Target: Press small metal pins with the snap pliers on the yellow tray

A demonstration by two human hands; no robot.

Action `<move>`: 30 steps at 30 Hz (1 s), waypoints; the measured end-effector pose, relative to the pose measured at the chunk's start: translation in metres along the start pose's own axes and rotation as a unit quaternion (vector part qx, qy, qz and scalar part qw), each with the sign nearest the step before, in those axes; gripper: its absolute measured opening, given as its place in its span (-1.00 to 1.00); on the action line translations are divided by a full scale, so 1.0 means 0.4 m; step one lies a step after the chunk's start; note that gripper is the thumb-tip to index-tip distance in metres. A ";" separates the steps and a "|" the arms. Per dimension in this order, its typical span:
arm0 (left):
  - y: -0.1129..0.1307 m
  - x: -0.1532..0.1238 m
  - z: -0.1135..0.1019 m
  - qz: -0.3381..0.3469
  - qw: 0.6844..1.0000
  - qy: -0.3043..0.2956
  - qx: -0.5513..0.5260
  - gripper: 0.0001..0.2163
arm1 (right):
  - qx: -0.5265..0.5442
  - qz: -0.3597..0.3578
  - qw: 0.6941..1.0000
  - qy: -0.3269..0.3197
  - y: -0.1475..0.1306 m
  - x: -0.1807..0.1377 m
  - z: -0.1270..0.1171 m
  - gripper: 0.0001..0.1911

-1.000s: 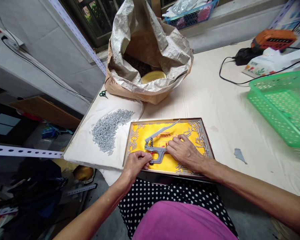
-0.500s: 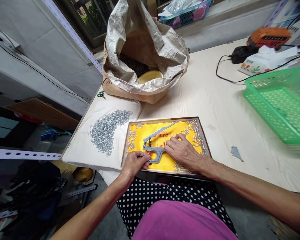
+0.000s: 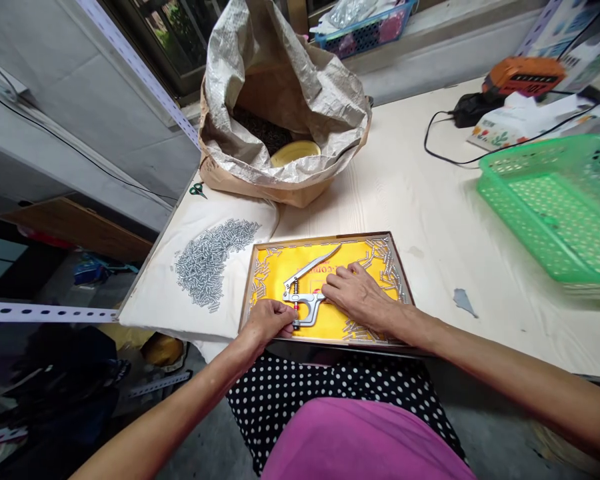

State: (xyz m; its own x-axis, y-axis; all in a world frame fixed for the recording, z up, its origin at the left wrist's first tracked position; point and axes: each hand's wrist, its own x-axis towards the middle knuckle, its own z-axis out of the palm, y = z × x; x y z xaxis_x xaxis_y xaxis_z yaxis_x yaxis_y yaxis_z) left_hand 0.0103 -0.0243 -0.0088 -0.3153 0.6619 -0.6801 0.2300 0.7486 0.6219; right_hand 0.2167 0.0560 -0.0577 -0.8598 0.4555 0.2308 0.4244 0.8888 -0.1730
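Steadying the pliers (image 3: 305, 298) at both ends appears to be the step in hand. The pliers lie in the tray (image 3: 325, 239), on its yellow base, with the red part (image 3: 296, 307) toward the left and the lever (image 3: 313, 267) raised at a slant. The right hand (image 3: 360, 297) curls its fingers around the lower grip, apart from the lever. The left hand (image 3: 267, 322) brings thumb and forefinger together beside the red part; cannot tell whether they pinch a small piece there, as the tips hide it. For good results, hold the grip firmly with the right hand so that the frame does not twist on the base. Place the left fingertips at the side of the gap, not between its faces, and apply light contact only. Any press on the lever calls for fingertips withdrawn first, or they may be nipped. Loose springs (image 3: 393, 267) line the tray's edges; rest the right wrist lightly to avoid scattering them. A larger pile (image 3: 213, 263) lies on the cloth (image 3: 150, 293), left of the tray.
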 end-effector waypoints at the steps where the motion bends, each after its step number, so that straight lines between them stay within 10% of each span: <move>1: 0.001 0.000 -0.001 -0.003 1.000 -0.004 -0.001 -0.85 | 0.013 0.010 1.000 -0.003 0.007 0.001 -0.004 -0.84; 8: 0.001 -0.003 -0.001 -0.006 1.000 -0.006 -0.005 -0.84 | 0.006 0.042 0.999 -0.020 0.071 0.031 -0.016 -0.07; 21: -0.008 -0.020 0.004 0.071 0.987 0.042 0.137 -0.83 | 0.002 0.041 0.998 -0.037 0.057 0.046 -0.055 -0.45; 25: -0.005 -0.024 0.038 0.355 0.865 0.162 0.316 -0.66 | 0.017 0.062 0.997 -0.053 0.041 0.042 -0.061 -0.49; 30: 0.050 0.034 0.077 0.458 0.764 0.052 0.452 -0.35 | 0.023 0.073 0.994 -0.072 0.033 0.037 -0.063 -0.45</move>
State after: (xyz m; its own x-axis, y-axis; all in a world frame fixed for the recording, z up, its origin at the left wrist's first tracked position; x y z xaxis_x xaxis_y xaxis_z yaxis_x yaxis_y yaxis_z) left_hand 0.0389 0.0009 -0.0177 0.2986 0.9526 -0.0579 0.9248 -0.2738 0.2643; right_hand 0.2166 0.0758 -0.0324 -0.8227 0.5651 0.0612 0.5375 0.8084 -0.2399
